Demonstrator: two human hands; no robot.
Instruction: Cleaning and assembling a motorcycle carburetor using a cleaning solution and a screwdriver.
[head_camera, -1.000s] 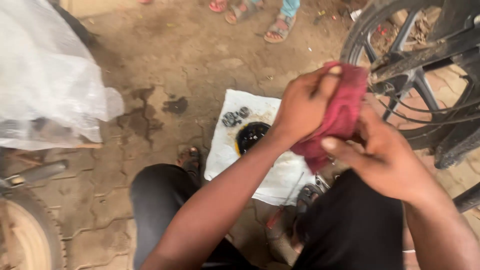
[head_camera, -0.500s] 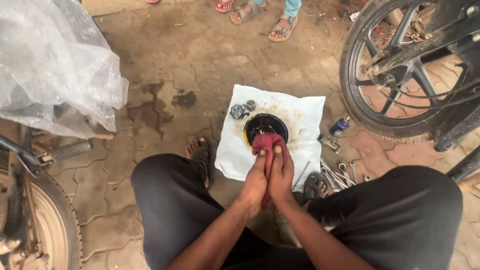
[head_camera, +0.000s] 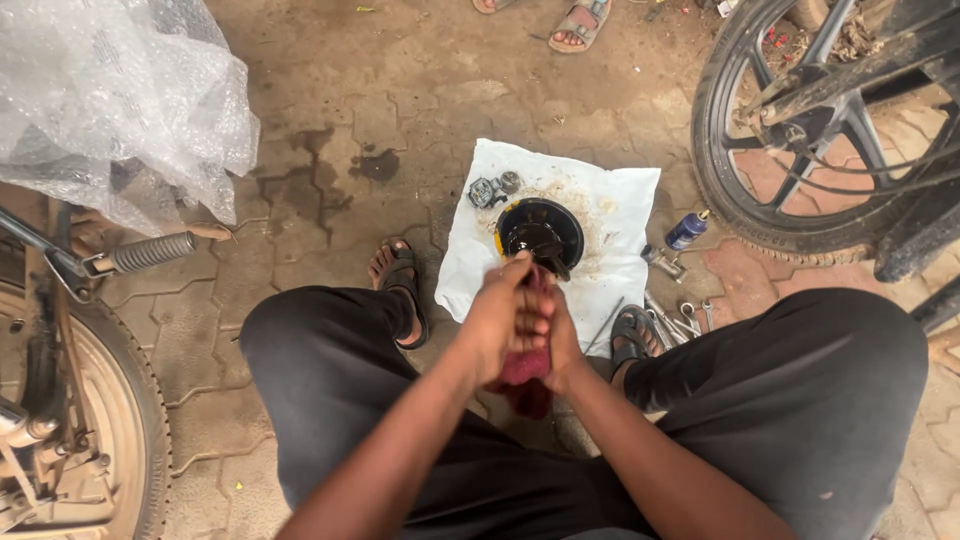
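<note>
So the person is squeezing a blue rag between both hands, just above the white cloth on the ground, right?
Not quite: the rag is dark red, not blue. The head view shows it pressed between the left hand and right hand, just above the white cloth on the ground.

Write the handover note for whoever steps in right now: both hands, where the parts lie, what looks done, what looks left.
Left hand and right hand: pressed together around a dark red rag, which hangs out below the palms.
Parts: a round black part lies on the white cloth on the paving, just ahead of the hands; smaller metal pieces lie at the cloth's far left corner. Blue bottle and spanners lie by the cloth's right edge, near the motorcycle wheel.
Done: parts are laid out on the cloth.
Left: the black part lies untouched; whether it is clean is unclear.
</note>
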